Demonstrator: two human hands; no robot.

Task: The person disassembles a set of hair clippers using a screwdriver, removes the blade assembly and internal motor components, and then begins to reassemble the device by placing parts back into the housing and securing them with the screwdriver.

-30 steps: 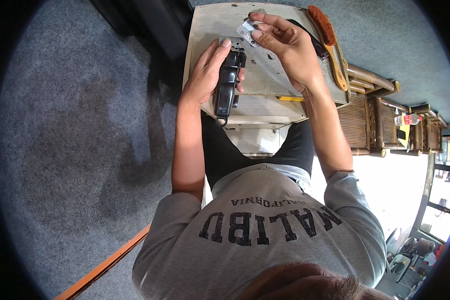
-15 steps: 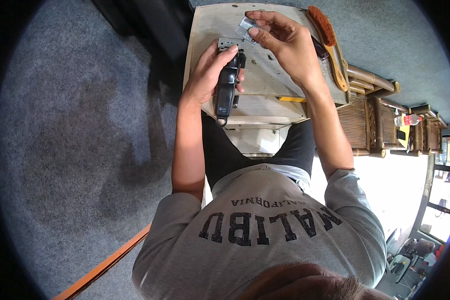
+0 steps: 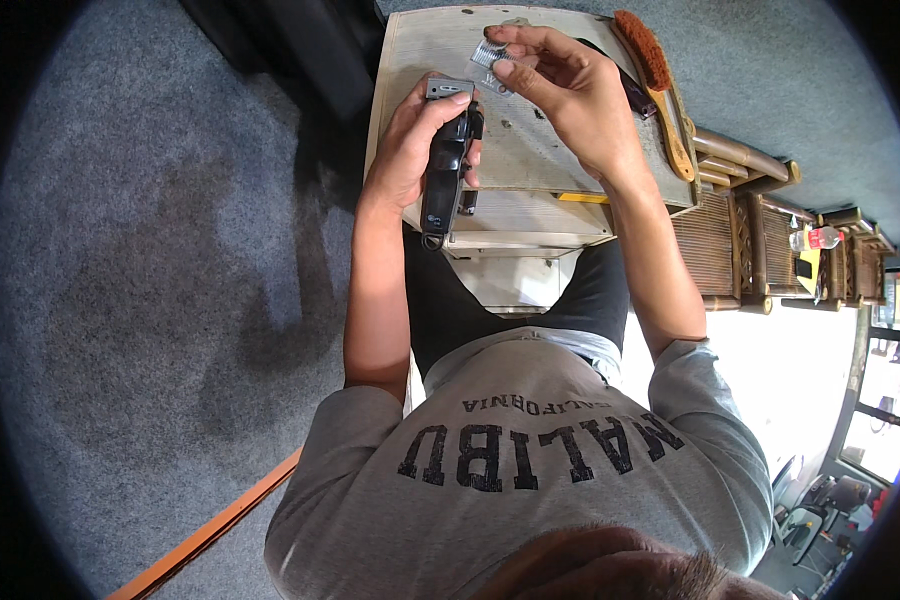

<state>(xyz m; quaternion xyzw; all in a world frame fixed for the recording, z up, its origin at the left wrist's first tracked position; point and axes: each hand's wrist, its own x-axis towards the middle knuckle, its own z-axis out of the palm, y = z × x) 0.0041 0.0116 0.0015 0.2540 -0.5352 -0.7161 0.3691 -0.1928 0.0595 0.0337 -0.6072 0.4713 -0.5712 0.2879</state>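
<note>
My left hand (image 3: pixel 410 150) is wrapped round a black hair clipper (image 3: pixel 443 190), its metal blade end pointing away from me and the thumb resting just below the blade. Between the thumb and fingers of my right hand (image 3: pixel 575 95) is a clear plastic clipper guard (image 3: pixel 490 62) with comb teeth. The guard is a little to the right of the clipper's blade and apart from it. Both hands are over a pale wooden cabinet top (image 3: pixel 530 165) with dark specks on it.
Along the top's right edge lies a wooden-handled brush (image 3: pixel 645 55) with reddish-brown bristles, beside a dark object (image 3: pixel 638 97). Something yellow (image 3: pixel 582 198) shows at the near edge. Bamboo seats (image 3: pixel 705 245) stand to the right, with a bottle (image 3: pixel 820 239) on them. Grey carpet (image 3: pixel 150 250) spreads left.
The clipper has shifted slightly left and tilted in my left hand. My right hand has moved the guard slightly left, turning it a little.
</note>
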